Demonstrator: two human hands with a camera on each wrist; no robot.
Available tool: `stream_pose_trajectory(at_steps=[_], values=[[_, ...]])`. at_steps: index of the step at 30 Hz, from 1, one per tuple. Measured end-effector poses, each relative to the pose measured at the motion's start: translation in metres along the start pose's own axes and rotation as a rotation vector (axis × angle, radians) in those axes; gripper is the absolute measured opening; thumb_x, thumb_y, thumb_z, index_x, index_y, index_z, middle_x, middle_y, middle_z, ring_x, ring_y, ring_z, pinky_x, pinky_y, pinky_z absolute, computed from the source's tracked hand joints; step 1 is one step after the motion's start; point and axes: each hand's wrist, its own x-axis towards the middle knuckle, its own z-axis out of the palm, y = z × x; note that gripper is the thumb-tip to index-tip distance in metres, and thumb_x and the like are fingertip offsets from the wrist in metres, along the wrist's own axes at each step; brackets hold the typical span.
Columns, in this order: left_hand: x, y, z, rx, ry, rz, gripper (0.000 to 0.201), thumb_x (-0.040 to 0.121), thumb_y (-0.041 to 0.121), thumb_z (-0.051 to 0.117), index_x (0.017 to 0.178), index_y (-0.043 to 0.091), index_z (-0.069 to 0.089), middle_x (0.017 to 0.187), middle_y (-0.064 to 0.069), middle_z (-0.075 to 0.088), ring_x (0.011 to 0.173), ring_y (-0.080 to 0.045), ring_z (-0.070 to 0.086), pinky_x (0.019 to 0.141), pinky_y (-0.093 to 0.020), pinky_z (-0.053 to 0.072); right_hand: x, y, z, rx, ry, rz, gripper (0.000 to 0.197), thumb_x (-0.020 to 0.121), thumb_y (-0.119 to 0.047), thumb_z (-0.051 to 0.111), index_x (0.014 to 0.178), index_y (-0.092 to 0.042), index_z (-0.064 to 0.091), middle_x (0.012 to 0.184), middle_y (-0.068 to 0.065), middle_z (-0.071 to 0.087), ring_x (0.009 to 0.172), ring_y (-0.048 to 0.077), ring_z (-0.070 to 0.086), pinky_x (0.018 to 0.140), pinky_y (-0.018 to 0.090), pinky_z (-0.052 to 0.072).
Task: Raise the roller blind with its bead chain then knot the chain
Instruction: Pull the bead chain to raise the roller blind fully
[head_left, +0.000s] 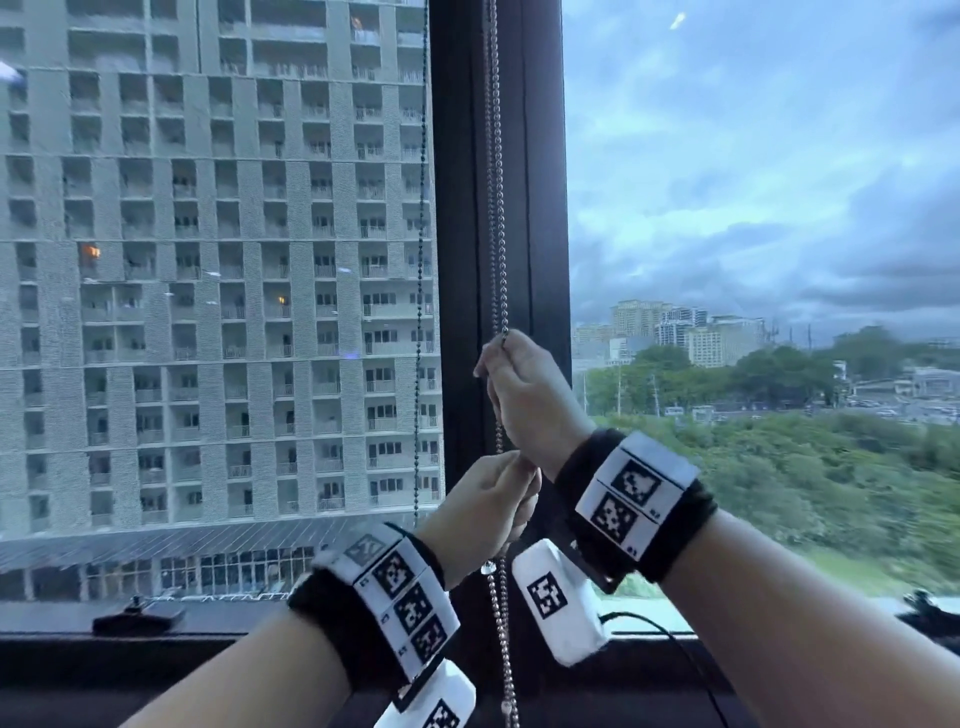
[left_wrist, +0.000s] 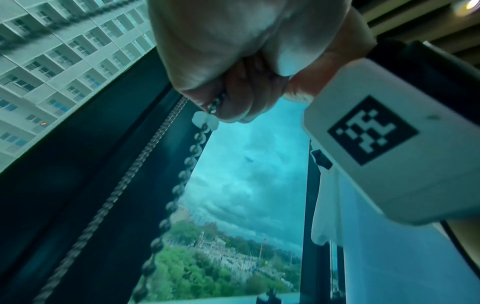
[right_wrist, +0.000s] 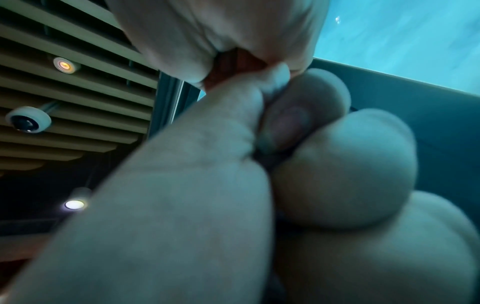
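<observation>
The left hand (head_left: 480, 512) is nearest, raised in front of the dark window frame (head_left: 462, 260) with its fingers curled round the bead chain (head_left: 497, 208); in the left wrist view the beads run out from between those clamped fingers (left_wrist: 233, 98), and a small clear connector (left_wrist: 205, 121) sits on the chain just below the fist. Below this hand two strands hang side by side toward the lower edge of the window frame. Just above, touching the left hand's fingertips, the right hand (head_left: 524, 400) is closed in a fist on the same chain, which enters the fist at the top; the right wrist view shows only blurred, tightly folded fingers (right_wrist: 345, 168) and no chain. Both wrists wear black bands with white marker tags and a white camera box (head_left: 558, 603). From the right hand the chain rises straight up along the frame's central post to the top edge. A second, darker bead chain (head_left: 420, 312) hangs near the right edge of the left pane. On the sill (head_left: 218, 618) at lower left lies a dark window latch (head_left: 139, 618). Beyond the glass stand a tall apartment block (head_left: 208, 260), trees and cloudy sky.
</observation>
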Motion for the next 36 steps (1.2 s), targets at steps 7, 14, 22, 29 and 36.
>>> stream_pose_trajectory(at_steps=[7,14,22,29,36], values=[[-0.027,-0.033,0.013,0.006,-0.136,-0.206,0.04,0.103,0.025,0.029,0.065,0.015,0.039,0.052,0.003,0.035,0.038,-0.004,0.027,0.041,-0.017,0.024,-0.053,0.036,0.008,-0.036,-0.085,0.08,0.023,0.098,-0.023,0.041,0.078,-0.026,0.051,0.052,-0.015,0.051,0.044,0.001,0.041,0.049,0.016,0.033],[0.007,0.007,-0.028,-0.205,-0.094,-0.078,0.045,0.072,0.038,0.056,0.103,0.005,0.056,0.083,-0.006,0.063,0.075,-0.02,0.061,0.082,-0.04,0.055,-0.055,0.037,-0.006,-0.069,-0.082,0.072,0.019,0.099,-0.02,0.039,0.087,-0.019,0.053,0.071,-0.009,0.058,0.064,0.006,0.055,0.061,0.023,0.047],[0.059,0.101,-0.047,-0.26,0.055,0.192,0.045,0.096,0.048,0.036,0.114,0.01,0.051,0.085,-0.007,0.066,0.077,-0.021,0.067,0.072,-0.034,0.055,-0.057,0.037,-0.008,-0.081,-0.074,0.004,0.027,0.099,-0.021,0.039,0.077,-0.031,0.049,0.06,0.003,0.047,0.052,0.012,0.039,0.051,0.036,0.04],[0.073,0.116,-0.027,-0.306,0.214,0.214,0.046,0.101,0.044,0.024,0.059,0.024,0.026,0.048,0.008,0.02,0.052,-0.014,0.005,0.041,-0.024,0.006,-0.051,0.044,0.0,0.091,-0.13,0.149,0.023,0.092,-0.034,0.04,0.071,-0.034,0.051,0.071,-0.006,0.056,0.067,0.014,0.052,0.067,0.045,0.051],[0.06,0.085,-0.024,-0.276,0.203,0.162,0.045,0.102,0.04,0.025,0.061,0.022,0.026,0.045,0.01,0.023,0.04,-0.008,0.014,0.041,-0.023,0.008,-0.079,0.059,0.002,-0.151,-0.189,0.084,0.023,0.098,-0.027,0.038,0.078,-0.027,0.049,0.072,0.001,0.062,0.064,0.018,0.055,0.065,0.042,0.049]])
